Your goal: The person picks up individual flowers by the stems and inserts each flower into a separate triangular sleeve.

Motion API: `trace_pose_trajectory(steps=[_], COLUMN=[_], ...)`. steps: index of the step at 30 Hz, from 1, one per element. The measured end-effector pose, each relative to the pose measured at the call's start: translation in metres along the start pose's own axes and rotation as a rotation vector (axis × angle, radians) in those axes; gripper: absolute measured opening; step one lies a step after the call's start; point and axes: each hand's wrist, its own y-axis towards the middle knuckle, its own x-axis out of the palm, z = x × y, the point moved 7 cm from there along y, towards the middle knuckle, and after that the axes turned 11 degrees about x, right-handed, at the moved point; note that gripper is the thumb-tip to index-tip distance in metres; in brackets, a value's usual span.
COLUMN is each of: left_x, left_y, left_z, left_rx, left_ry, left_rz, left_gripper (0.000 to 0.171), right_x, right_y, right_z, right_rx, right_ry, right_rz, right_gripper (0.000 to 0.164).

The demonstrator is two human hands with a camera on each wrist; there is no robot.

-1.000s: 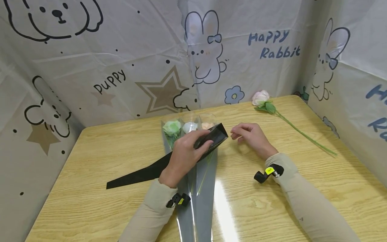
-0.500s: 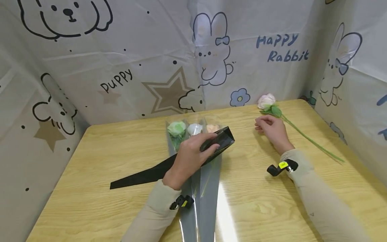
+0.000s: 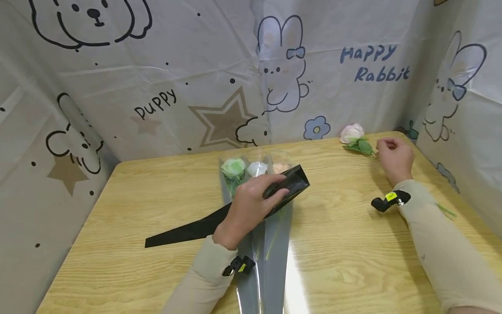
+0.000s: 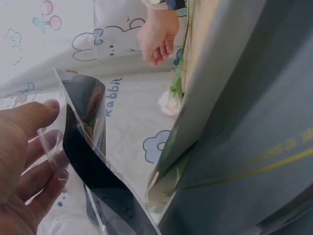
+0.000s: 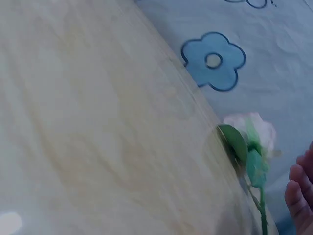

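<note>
A black single-flower wrapping sleeve (image 3: 188, 230) with clear plastic on one face is pinched near its wide mouth by my left hand (image 3: 247, 203). In the left wrist view, the thumb and fingers lie around the sleeve's mouth (image 4: 90, 105), which gapes. My right hand (image 3: 395, 161) hovers over the stem of a pale pink artificial rose (image 3: 351, 134), its fingers loosely curled. Finger edges show right of the rose (image 5: 252, 134) in the right wrist view, apart from it. The hand hides part of the stem in the head view.
Beneath my left hand, grey sleeves (image 3: 278, 261) hold a green flower (image 3: 233, 168), a white one (image 3: 257, 168) and a peach one (image 3: 280, 168). They lie on the wooden table (image 3: 337, 244). A printed cloth (image 3: 219, 43) stands behind the table edge.
My right hand has moved right and farther from me, from beside the black sleeve to over the rose stem. The left hand keeps its grip on the sleeve; the head view has shifted slightly.
</note>
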Motion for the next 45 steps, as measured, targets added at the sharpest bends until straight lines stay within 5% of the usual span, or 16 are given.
trace_pose_trajectory(steps=[3, 9, 16, 25, 36, 45], left_x=[0.000, 0.000, 0.002, 0.003, 0.003, 0.004], left_y=[0.000, -0.001, -0.001, -0.001, -0.002, -0.001], left_z=[0.000, -0.001, -0.001, 0.000, -0.003, -0.002], left_rx=[-0.002, 0.005, -0.008, -0.003, -0.003, 0.002], left_ry=[0.005, 0.011, -0.013, -0.004, 0.011, 0.019], left_rz=[-0.002, -0.005, -0.011, -0.024, -0.033, -0.031], left_gripper=[0.029, 0.028, 0.026, 0.026, 0.027, 0.026], right_x=[-0.002, 0.008, 0.020, 0.031, 0.039, 0.032], right_y=[0.009, 0.017, 0.022, 0.023, 0.014, 0.000], right_z=[0.000, -0.012, -0.009, -0.007, -0.033, -0.056], right_rx=[0.039, -0.062, -0.043, -0.123, -0.303, -0.355], right_ry=[-0.054, -0.271, -0.340, -0.437, -0.639, -0.717], right_rz=[-0.017, -0.100, -0.193, -0.271, -0.401, -0.503], right_gripper=[0.038, 0.041, 0.047, 0.041, 0.039, 0.031])
